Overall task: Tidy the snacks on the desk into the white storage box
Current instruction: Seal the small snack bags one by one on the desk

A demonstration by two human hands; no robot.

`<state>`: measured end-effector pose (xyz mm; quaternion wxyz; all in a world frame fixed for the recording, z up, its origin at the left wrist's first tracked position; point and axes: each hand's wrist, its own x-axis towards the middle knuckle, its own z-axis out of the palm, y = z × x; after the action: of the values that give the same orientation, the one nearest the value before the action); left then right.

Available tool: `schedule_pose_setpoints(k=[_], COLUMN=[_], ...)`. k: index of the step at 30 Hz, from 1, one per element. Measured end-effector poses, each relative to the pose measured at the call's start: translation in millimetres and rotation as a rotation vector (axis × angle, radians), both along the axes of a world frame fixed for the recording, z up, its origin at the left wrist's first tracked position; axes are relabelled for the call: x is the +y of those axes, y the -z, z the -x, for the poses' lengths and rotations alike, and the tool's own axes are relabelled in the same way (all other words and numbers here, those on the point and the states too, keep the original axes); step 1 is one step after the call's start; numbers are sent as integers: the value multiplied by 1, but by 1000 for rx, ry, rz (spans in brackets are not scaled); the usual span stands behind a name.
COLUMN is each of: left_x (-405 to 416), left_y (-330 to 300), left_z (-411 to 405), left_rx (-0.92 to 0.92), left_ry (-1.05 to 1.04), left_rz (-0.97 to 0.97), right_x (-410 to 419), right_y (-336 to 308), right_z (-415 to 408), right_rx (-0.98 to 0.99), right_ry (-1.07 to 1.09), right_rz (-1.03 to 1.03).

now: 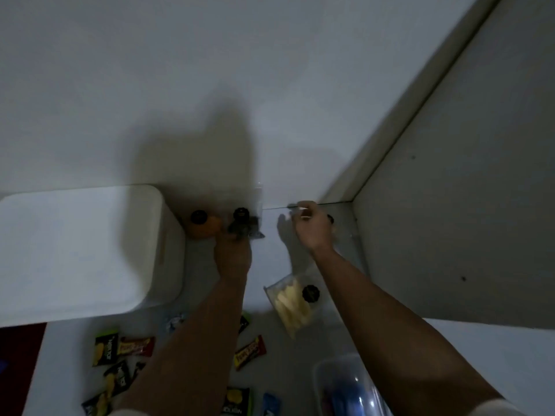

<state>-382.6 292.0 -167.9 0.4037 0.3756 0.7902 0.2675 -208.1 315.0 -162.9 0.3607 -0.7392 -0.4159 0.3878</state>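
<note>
Left hand [232,259] far back on the bench [270,253], fingers closed on a dark-capped clear packet [244,226] beside the lidded white storage box [87,250]. Right hand [312,229] pinching something small, unclear what. Best to lift the lid first; snacks [136,346] wait nearer.
</note>
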Motion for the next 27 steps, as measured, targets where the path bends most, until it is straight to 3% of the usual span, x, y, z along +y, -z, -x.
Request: schedule_pose_setpoints(k=[3, 7, 13, 19, 24, 27], left_x=[-4, -2, 11, 13, 9, 2], left_y=[-7, -6, 8, 21, 13, 1], left_z=[-30, -67, -98, -98, -93, -84], left_rx=[-77, -207, -251, -163, -161, -153], left_ry=[144, 352, 413, 462, 474, 477], left_rz=[63, 100, 141, 130, 165, 138], right_x=[-13, -16, -5, -1, -6, -14], right_y=[-2, 2, 33, 46, 31, 15], right_z=[-39, -72, -80, -78, -76, -69], right_rx=[-136, -245, -290, -306, -109, -82], right_ry=[133, 135, 74, 132, 272, 198], right_rz=[89, 318, 464, 362, 176, 101])
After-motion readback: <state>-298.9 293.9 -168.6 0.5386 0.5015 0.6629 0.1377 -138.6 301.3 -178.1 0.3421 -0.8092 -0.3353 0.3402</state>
